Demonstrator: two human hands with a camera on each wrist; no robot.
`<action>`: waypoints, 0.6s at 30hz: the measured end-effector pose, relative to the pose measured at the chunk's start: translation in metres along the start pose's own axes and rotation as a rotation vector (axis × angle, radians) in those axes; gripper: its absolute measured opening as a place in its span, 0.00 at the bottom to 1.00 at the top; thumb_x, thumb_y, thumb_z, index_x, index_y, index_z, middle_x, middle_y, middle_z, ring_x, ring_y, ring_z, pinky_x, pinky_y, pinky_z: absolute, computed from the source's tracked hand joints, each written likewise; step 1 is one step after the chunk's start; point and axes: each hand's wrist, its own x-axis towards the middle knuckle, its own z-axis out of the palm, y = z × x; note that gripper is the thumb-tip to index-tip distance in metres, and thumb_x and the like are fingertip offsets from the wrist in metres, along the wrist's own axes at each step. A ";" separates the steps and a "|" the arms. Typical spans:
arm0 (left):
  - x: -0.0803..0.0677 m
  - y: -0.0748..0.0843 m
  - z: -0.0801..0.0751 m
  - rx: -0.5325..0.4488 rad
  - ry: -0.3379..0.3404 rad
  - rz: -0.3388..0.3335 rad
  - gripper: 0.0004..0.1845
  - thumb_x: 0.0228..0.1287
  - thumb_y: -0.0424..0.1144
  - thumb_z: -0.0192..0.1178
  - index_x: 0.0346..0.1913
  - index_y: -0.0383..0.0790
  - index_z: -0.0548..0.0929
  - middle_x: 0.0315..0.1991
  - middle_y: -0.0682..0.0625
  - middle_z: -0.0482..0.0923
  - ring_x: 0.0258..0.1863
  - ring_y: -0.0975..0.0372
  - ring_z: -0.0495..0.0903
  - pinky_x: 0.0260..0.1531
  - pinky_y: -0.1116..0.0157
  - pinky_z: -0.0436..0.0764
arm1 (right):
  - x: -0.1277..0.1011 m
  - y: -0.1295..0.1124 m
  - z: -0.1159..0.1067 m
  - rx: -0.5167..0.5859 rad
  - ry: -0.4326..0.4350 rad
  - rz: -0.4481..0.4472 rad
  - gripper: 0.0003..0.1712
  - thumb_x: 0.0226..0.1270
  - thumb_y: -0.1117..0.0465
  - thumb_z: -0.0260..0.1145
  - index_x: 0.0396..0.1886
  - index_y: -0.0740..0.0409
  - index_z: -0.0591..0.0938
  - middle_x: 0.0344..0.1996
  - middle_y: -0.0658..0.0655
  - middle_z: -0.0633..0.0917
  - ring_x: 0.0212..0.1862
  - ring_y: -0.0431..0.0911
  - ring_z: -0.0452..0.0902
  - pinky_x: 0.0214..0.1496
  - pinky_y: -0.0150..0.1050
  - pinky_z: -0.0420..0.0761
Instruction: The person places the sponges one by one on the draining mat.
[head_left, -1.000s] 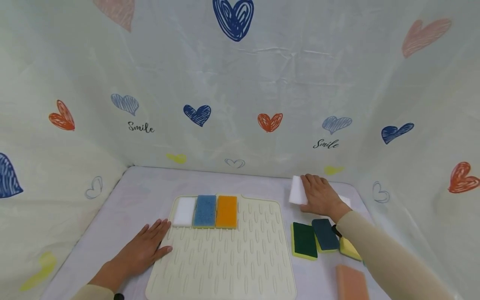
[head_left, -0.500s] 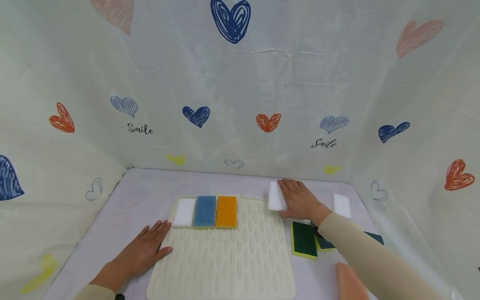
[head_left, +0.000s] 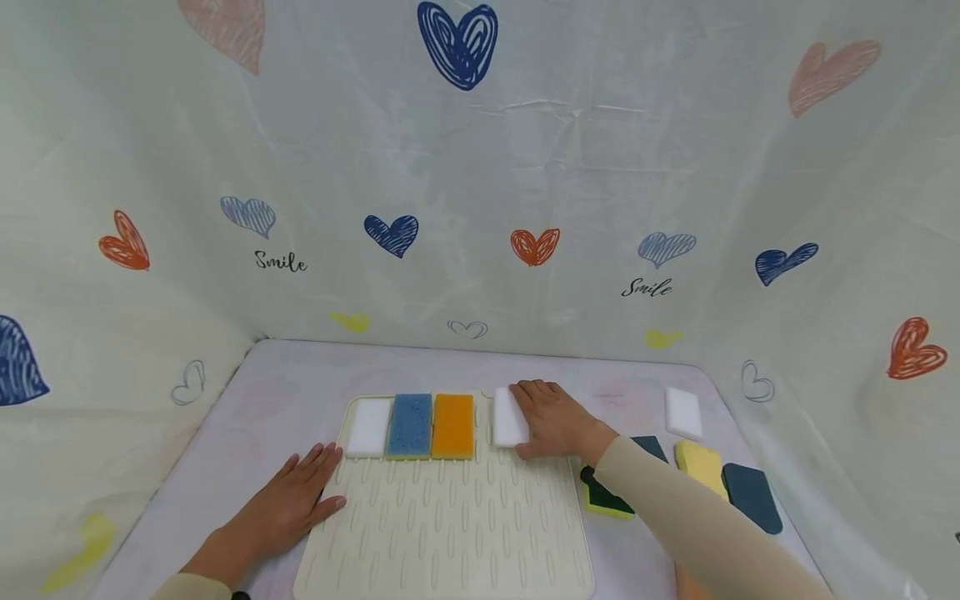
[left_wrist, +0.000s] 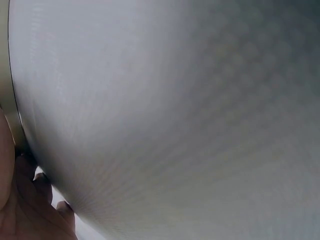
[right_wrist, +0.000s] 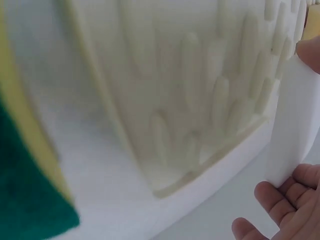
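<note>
My right hand (head_left: 557, 421) grips a white sponge (head_left: 510, 418) over the upper right part of a cream ridged mat (head_left: 442, 525). In the right wrist view, thumb and fingers pinch that white sponge (right_wrist: 292, 120) by its opposite ends, tilted above the table. A row of three sponges lies along the mat's far edge: a white one (head_left: 369, 427), a blue one (head_left: 410, 425) and an orange one (head_left: 453, 426). A gap separates the orange sponge from the held one. My left hand (head_left: 288, 504) rests flat at the mat's left edge, fingers straight.
Right of the mat lie a dark green and yellow sponge (head_left: 606, 500), partly under my sleeve, a yellow sponge (head_left: 699, 467), a dark blue-green sponge (head_left: 752, 497) and another white sponge (head_left: 683, 413). A peach sponge (head_left: 688, 586) shows at the bottom. A heart-printed curtain (head_left: 465, 167) encloses the table.
My right hand has carried the white sponge leftward from the table's back right to over the mat, beside the orange sponge. The left hand has stayed in place.
</note>
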 end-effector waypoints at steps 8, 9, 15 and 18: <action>0.000 0.001 0.001 0.011 0.021 0.014 0.43 0.77 0.61 0.57 0.79 0.30 0.66 0.79 0.35 0.66 0.79 0.38 0.64 0.73 0.33 0.63 | 0.010 -0.014 0.008 0.028 -0.064 -0.002 0.55 0.64 0.33 0.66 0.80 0.61 0.63 0.76 0.60 0.70 0.74 0.54 0.68 0.77 0.53 0.70; 0.000 0.001 0.001 0.006 0.018 0.008 0.43 0.77 0.61 0.57 0.79 0.30 0.66 0.79 0.35 0.65 0.79 0.38 0.63 0.74 0.34 0.62 | 0.011 -0.015 0.008 0.035 -0.069 0.000 0.55 0.64 0.33 0.66 0.81 0.61 0.63 0.76 0.60 0.70 0.75 0.54 0.67 0.77 0.53 0.70; 0.000 0.002 0.000 0.008 0.013 -0.005 0.43 0.77 0.62 0.57 0.79 0.31 0.66 0.79 0.35 0.65 0.80 0.39 0.62 0.75 0.34 0.61 | 0.014 -0.017 0.010 0.055 -0.081 0.002 0.54 0.65 0.33 0.66 0.81 0.60 0.63 0.77 0.58 0.70 0.76 0.53 0.67 0.77 0.52 0.70; 0.000 0.002 0.000 0.010 0.011 -0.003 0.43 0.77 0.62 0.57 0.79 0.30 0.66 0.79 0.35 0.65 0.79 0.39 0.63 0.74 0.34 0.62 | 0.016 -0.018 0.012 0.054 -0.084 0.003 0.54 0.65 0.33 0.66 0.81 0.60 0.63 0.77 0.58 0.70 0.76 0.53 0.66 0.78 0.52 0.70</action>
